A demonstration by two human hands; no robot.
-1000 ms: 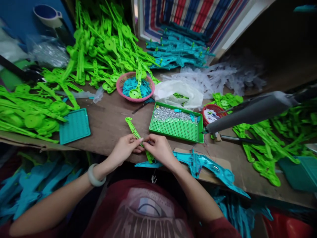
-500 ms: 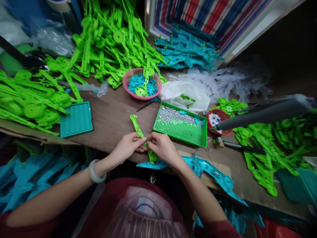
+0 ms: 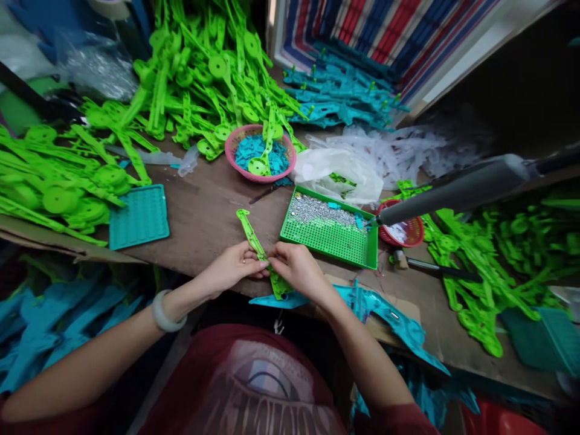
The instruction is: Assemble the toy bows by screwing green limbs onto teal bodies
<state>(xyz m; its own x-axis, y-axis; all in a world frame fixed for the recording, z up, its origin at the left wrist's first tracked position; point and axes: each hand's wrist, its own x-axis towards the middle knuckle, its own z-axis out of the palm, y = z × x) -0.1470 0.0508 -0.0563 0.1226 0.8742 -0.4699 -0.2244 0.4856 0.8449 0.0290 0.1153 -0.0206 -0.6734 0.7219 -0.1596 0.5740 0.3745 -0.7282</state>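
Note:
A long green plastic piece (image 3: 250, 231) lies slanted at the table's front edge, its upper end pointing away from me. My left hand (image 3: 240, 263) is closed on its middle from the left. My right hand (image 3: 290, 263) has its fingers pinched at the piece's right side; what they hold, if anything, is too small to tell. Below the hands, the green piece's lower end rests by a long blue plastic part (image 3: 394, 320) on the front edge. A green perforated tray (image 3: 335, 241) with small metal bits stands just beyond my right hand.
Green parts (image 3: 58, 193) are heaped at the left and back. A teal tray (image 3: 139, 217) lies left, a pink basket (image 3: 229, 158) of blue pieces at the centre back. A dark grey tool (image 3: 453, 187) reaches in from the right over a red basket (image 3: 414, 232).
The grey tool at the right has swung left and up, its tip now by the green tray's corner. My left hand has shifted slightly on the green piece.

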